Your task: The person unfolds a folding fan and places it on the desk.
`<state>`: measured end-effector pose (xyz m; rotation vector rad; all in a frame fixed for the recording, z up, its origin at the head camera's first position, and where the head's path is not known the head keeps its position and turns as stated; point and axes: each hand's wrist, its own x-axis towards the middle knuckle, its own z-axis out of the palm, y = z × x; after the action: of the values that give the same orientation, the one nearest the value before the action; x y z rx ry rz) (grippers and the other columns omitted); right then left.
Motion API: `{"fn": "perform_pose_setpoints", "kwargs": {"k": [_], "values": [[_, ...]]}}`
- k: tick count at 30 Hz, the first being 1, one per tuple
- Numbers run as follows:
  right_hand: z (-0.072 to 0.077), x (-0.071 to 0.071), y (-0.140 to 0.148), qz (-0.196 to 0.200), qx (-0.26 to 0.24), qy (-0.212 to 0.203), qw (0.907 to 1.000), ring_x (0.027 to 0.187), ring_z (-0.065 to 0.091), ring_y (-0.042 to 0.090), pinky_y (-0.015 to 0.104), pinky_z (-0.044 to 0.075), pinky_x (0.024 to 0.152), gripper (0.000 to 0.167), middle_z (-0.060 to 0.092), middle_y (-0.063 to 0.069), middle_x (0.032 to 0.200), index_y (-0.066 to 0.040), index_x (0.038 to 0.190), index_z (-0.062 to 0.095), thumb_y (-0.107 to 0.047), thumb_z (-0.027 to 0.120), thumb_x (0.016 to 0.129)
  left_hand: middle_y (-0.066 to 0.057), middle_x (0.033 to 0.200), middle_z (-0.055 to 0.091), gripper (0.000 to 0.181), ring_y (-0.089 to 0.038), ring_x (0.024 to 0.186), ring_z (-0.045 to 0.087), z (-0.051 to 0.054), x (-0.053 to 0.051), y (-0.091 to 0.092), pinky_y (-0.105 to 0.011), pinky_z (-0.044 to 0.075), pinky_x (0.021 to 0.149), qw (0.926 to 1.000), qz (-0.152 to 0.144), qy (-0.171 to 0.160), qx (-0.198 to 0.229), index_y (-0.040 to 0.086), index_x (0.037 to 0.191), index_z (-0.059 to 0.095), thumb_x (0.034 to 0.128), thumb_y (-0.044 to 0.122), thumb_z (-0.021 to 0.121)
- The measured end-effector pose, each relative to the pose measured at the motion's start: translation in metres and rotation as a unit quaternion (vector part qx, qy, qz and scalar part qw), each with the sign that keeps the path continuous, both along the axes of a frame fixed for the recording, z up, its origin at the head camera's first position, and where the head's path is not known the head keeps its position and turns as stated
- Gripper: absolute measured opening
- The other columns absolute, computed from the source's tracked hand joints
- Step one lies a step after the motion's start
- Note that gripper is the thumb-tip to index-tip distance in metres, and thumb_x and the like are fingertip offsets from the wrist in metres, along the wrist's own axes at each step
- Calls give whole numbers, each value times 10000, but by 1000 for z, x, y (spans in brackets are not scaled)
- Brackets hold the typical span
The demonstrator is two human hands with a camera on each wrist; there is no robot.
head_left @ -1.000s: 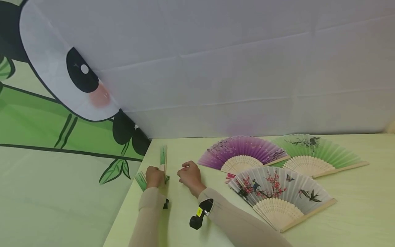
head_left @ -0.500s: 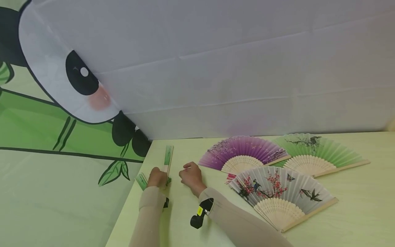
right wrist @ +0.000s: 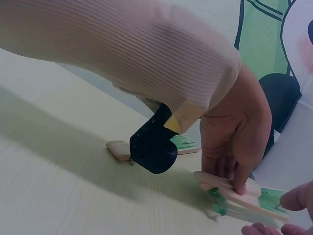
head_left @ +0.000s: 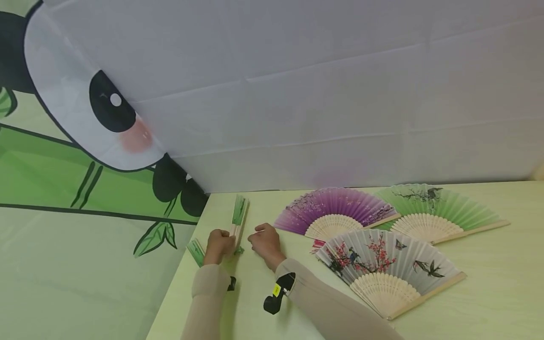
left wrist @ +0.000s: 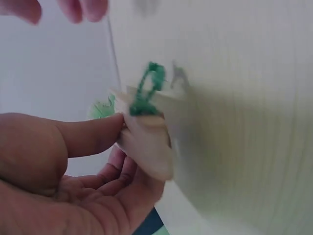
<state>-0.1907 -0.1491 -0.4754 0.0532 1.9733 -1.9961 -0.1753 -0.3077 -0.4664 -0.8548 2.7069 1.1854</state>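
- the held folded fan is being held over the table's left part; its long axis is running away from the person, leaning slightly right.
- its green printed end is pointing toward the backdrop; its wooden end, bearing a green cord, is pointing toward the person.
- the left hand is pinching the wooden part between thumb and fingers.
- the right hand is staying just to the right, fingers loosely curled, holding nothing.
- a second folded fan is lying left, slanting away leftward; the left hand is hiding its near end in the head view.
- the purple fan, green open fan and white fan are lying spread at right, well apart from the held fan.
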Motion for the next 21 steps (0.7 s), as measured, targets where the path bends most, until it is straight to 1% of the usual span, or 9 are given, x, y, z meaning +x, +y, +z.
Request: {"fn": "perform_pose_setpoints", "kwargs": {"k": [2, 4, 6, 7, 9, 12, 16, 19, 21], "values": [[-1, -2, 1, -7, 58, 53, 10000, 666, 664, 166, 261, 552, 612, 387, 716, 140, 971, 83, 1250, 635, -31, 719, 889, -366, 1253, 592, 387, -436, 1091, 641, 3, 0, 6, -467, 579, 900, 9991, 37, 233, 364, -209, 1329, 548, 1033, 40, 576], [-2, -4, 2, -6, 55, 97, 9999, 723, 710, 226, 285, 573, 644, 422, 725, 167, 1022, 97, 1300, 616, -56, 720, 921, -301, 1169, 630, 381, -315, 963, 663, 7, 0, 13, -363, 587, 798, 9969, 56, 402, 679, -203, 1343, 554, 1036, 21, 583], [-2, -7, 3, 3, 114, 131, 9998, 831, 732, 270, 322, 597, 715, 449, 730, 191, 1078, 106, 1336, 606, -86, 714, 945, -233, 1088, 654, 365, -211, 862, 641, 11, 0, 22, -294, 571, 722, 9935, 56, 511, 1017, -191, 1345, 564, 1043, 13, 582], [-3, -8, 4, 7, 122, 162, 9998, 886, 741, 297, 348, 609, 755, 456, 732, 208, 1108, 112, 1348, 603, -100, 710, 959, -212, 1070, 657, 358, -187, 844, 634, 13, 0, 26, -290, 572, 716, 9915, 33, 534, 1187, -185, 1343, 566, 1045, 11, 582], [-3, -9, 7, -4, 96, 229, 9997, 983, 739, 334, 394, 621, 820, 457, 731, 234, 1159, 116, 1357, 609, -124, 705, 980, -206, 1082, 680, 350, -178, 851, 658, 18, 1, 35, -315, 597, 732, 9874, -102, 539, 1482, -167, 1353, 567, 1056, 18, 579], [-3, -12, 12, -101, 22, 351, 9993, 967, 728, 293, 378, 610, 800, 358, 748, 206, 1113, 89, 1273, 683, -147, 703, 1005, -226, 1147, 693, 345, -216, 910, 688, 21, 2, 48, -393, 621, 796, 9810, -372, 486, 1839, -142, 1366, 562, 1066, 27, 573], [1, -14, 22, -284, -37, 538, 9981, 905, 683, 238, 346, 564, 765, 226, 742, 157, 1000, 60, 1135, 753, -121, 699, 1012, -218, 1136, 703, 327, -235, 916, 700, 21, 3, 62, -438, 629, 842, 9778, -561, 477, 1962, -111, 1336, 581, 1051, 48, 599], [6, -14, 32, -384, 52, 660, 9971, 914, 676, 247, 358, 559, 788, 217, 745, 163, 982, 62, 1106, 771, -118, 708, 1004, -199, 1110, 711, 304, -230, 908, 704, 20, 4, 71, -477, 626, 876, 9764, -616, 481, 2015, -88, 1302, 596, 1044, 70, 619], [8, -14, 40, -407, 61, 706, 9967, 894, 684, 251, 350, 558, 773, 224, 752, 173, 969, 70, 1103, 773, -118, 717, 996, -192, 1108, 721, 298, -223, 907, 704, 18, 5, 76, -503, 620, 894, 9737, -698, 504, 2108, -76, 1292, 600, 1050, 97, 617]]}}
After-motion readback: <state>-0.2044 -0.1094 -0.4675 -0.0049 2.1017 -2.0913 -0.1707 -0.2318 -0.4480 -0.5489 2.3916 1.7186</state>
